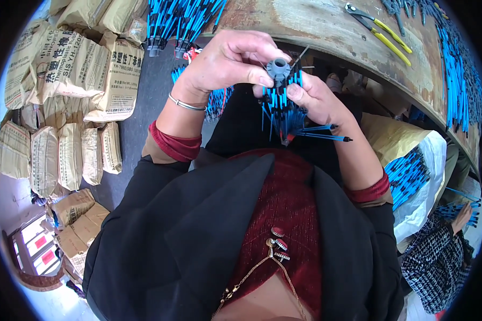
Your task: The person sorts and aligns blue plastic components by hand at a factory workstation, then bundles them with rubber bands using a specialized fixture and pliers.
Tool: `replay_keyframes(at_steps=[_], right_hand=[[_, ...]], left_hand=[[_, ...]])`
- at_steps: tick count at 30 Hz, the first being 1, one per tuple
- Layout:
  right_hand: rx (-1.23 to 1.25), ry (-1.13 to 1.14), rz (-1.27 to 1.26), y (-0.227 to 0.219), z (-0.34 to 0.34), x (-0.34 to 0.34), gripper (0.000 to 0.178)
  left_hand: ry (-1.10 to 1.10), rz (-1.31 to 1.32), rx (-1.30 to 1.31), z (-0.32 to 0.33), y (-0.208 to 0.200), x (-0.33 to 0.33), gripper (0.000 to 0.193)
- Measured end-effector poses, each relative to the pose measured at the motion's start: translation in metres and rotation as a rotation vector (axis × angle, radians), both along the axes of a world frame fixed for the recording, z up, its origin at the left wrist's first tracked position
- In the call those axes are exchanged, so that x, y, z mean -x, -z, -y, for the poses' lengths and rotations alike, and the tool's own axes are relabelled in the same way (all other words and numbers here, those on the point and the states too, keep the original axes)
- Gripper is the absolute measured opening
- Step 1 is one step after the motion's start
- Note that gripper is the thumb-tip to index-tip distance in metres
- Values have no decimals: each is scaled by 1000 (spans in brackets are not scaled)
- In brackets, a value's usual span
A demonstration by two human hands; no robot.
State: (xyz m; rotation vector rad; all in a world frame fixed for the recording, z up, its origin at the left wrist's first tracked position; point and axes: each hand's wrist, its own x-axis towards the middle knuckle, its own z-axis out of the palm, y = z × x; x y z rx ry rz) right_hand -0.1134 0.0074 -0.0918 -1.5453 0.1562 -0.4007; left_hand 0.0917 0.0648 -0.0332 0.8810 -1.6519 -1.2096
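In front of my chest, both hands hold a bundle of thin blue rods with black joints. A hollow, ribbed grey fitting tops the bundle. My left hand is closed, with thumb and fingers pinching around the fitting's left and far sides. Lower down on the right, my right hand closes on the rods, its thumb pressed against them. Several rods stick out sideways below it, with black ends. Beyond the fitting, a thin wire slants up. Some fingertips are hidden behind the bundle.
A wooden table carries yellow-handled pliers and blue-rod bundles. An open sack of rods stands at my right. Brown paper sacks are stacked at left. Another person's hand touches rods at far right.
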Motion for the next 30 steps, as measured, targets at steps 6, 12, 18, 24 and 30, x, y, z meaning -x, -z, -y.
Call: replay_keyframes(at_steps=[6, 12, 18, 24, 30], right_hand=[[-81, 284, -17, 5, -11, 13, 37], [162, 755, -340, -3, -9, 7, 30], [279, 842, -90, -11, -24, -12, 26], [554, 980, 46, -6, -31, -18, 20], [623, 772, -11, -5, -20, -9, 18]], left_hand=[[-173, -406, -229, 18, 14, 35, 35], [-788, -335, -123, 13, 32, 93, 35], [-1003, 246, 243, 3, 24, 91, 32], [-1020, 172, 246, -8, 26, 78, 31], [-866, 140, 277, -18, 35, 59, 33]])
